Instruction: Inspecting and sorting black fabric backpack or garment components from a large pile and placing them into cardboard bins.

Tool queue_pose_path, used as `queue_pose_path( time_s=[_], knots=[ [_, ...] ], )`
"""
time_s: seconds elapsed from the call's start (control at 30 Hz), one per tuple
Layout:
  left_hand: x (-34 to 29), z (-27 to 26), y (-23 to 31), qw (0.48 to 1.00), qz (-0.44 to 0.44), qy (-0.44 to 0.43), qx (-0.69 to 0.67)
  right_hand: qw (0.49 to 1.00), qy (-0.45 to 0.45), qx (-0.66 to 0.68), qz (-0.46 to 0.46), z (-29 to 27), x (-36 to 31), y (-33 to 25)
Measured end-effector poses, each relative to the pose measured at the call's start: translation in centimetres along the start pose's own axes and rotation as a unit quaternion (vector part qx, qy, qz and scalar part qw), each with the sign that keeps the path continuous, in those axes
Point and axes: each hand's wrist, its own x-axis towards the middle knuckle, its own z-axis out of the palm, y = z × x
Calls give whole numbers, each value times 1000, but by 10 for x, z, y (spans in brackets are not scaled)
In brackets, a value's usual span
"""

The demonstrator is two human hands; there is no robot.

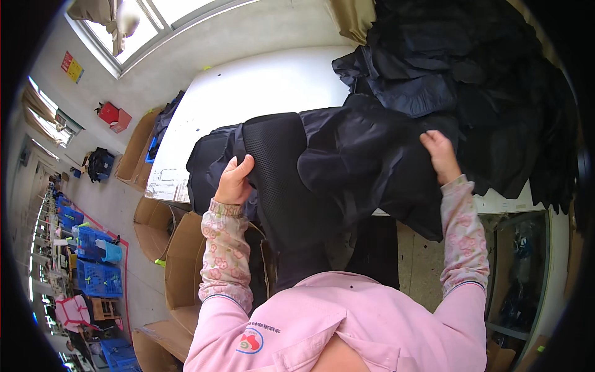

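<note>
A limp black fabric piece [353, 164] with a padded mesh panel [276, 164] spans the space between my hands, draped over the front edge of the white table [266, 80]. My left hand [235, 180] is closed on its left part, thumb on top, just below a narrow black strap [240, 144]. At the other end, my right hand [441, 156] grips the cloth, its fingers bent over the fabric. More folded black fabric [207, 155] lies beside my left hand, partly under the mesh panel.
A large heap of black fabric pieces [427, 68] covers the table's right side and hangs over its edge. Open cardboard boxes [186, 260] stand on the floor to the left. Farther left are blue plastic baskets [99, 279]. A window [142, 28] is in the wall behind.
</note>
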Motion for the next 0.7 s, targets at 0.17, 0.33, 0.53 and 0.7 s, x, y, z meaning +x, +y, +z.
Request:
queue_pose_path(
  time_s=[0.17, 0.33, 0.53, 0.7],
  knots=[
    [33, -6, -3, 991, -58, 118, 4, 976, -109, 187, -10, -9, -18, -121],
    [70, -28, -53, 980, -79, 153, 96, 964, -166, 191, -82, 65, -42, -240],
    [84, -54, -144, 983, -156, 95, 14, 952, -238, 82, -176, 195, -29, -295],
    [73, 4, -163, 983, -152, 100, 3, 922, -306, 120, -202, 260, -55, -310]
  ],
)
